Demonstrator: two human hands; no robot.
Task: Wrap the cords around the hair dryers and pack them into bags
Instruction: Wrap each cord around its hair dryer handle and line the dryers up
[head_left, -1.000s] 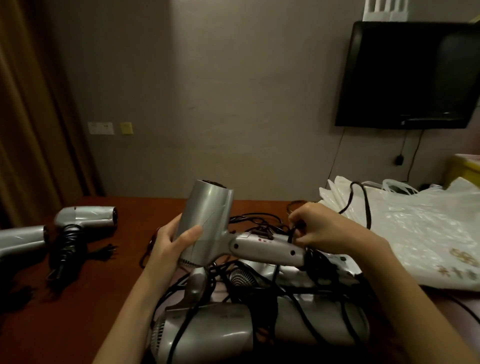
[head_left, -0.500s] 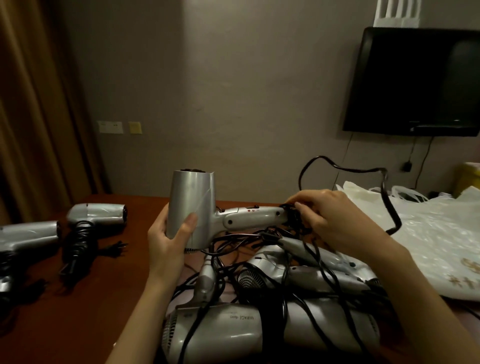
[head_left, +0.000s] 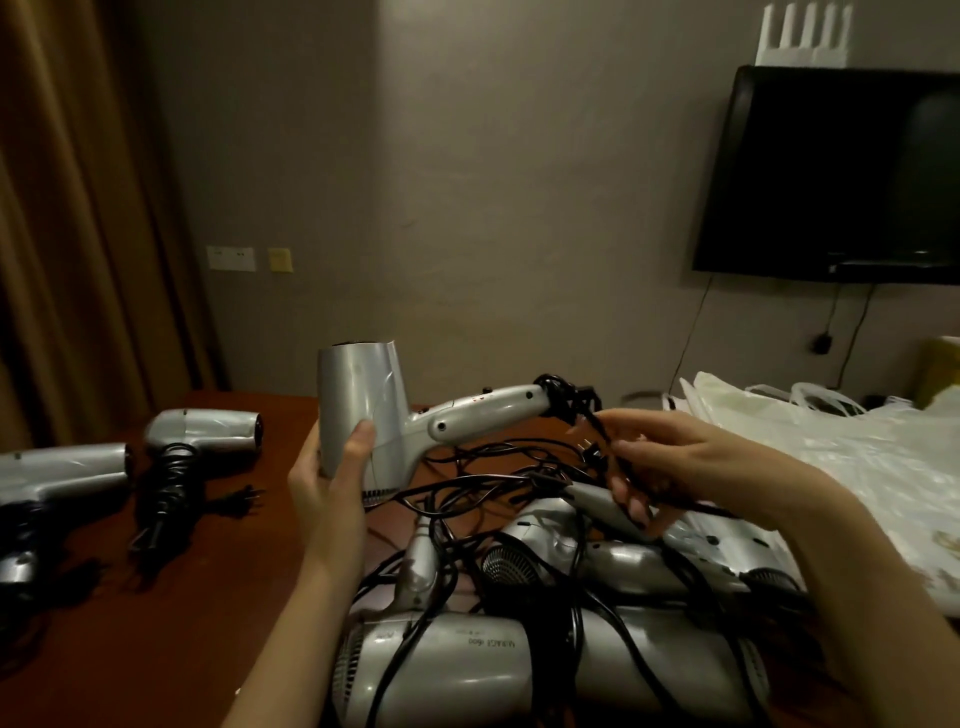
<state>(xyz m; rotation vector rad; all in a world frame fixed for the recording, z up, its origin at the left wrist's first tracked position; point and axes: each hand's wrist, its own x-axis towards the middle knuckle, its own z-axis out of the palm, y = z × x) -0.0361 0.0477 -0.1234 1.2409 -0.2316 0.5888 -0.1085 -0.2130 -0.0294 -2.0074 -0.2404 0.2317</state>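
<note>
My left hand (head_left: 332, 478) grips the barrel of a silver hair dryer (head_left: 405, 421), held up above the table with its handle pointing right. Its black cord (head_left: 563, 402) is bunched in loops at the handle's end. My right hand (head_left: 675, 467) pinches the cord just past those loops, and the plug (head_left: 592, 451) hangs below my fingers. Under my hands lies a pile of several silver dryers (head_left: 519, 670) with tangled black cords. White plastic bags (head_left: 831, 457) lie at the right.
Two dryers with wound cords (head_left: 197, 431) (head_left: 57, 473) lie on the left of the brown wooden table (head_left: 156, 623). A dark TV (head_left: 841, 176) hangs on the wall at the right. A brown curtain (head_left: 67, 208) covers the left.
The held dryer has risen and its handle now tilts upward. My right hand has slid off the handle's end to the right along the cord, and the big loop above the bags is gone.
</note>
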